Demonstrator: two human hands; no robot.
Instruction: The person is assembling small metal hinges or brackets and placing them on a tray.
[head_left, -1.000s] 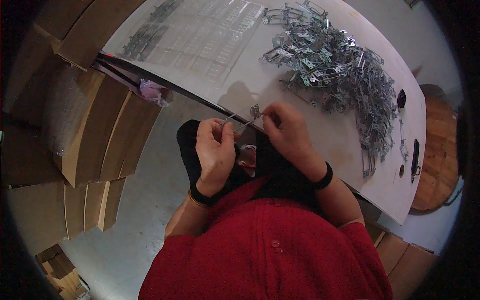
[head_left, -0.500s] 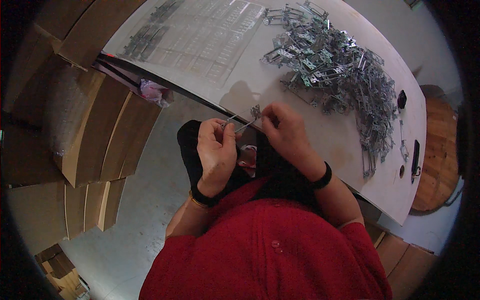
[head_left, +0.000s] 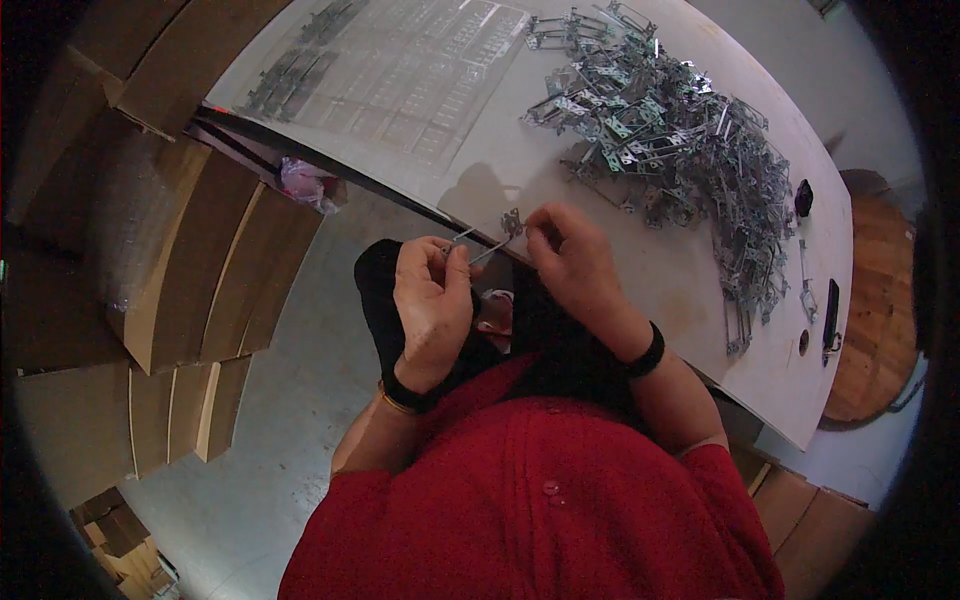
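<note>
While the surface (head_left: 680,290) carries most of the stock, one bracket (head_left: 512,223) is off it, in hand, below and left of the pile.

Left hand (head_left: 432,290): below and left of the pile; thumb and fingers pinched on one end of the bracket; black wristband (head_left: 410,397).

Right hand (head_left: 575,255): below the pile, nearer to it; fingers curled beside the bracket's plated end; whether they grip it, cannot tell; black wristband (head_left: 650,352).

Bracket: grey metal, thin rods, holed plate at the end toward the pile; held near the surface's edge.

Pile (head_left: 650,140): many like metal brackets, tangled, spilling toward the wearer.

Tray (head_left: 430,80): clear, moulded cells; flat, left of the pile; dark metal parts (head_left: 295,75) along its far-left side.

Black object (head_left: 803,198), small, and black bar (head_left: 832,308): both right of the pile.

Wooden top (head_left: 870,310), round: farther right of the pile.

Boxes (head_left: 180,265), brown, stacked; bag (head_left: 305,185), pinkish: well left of the pile.
</note>
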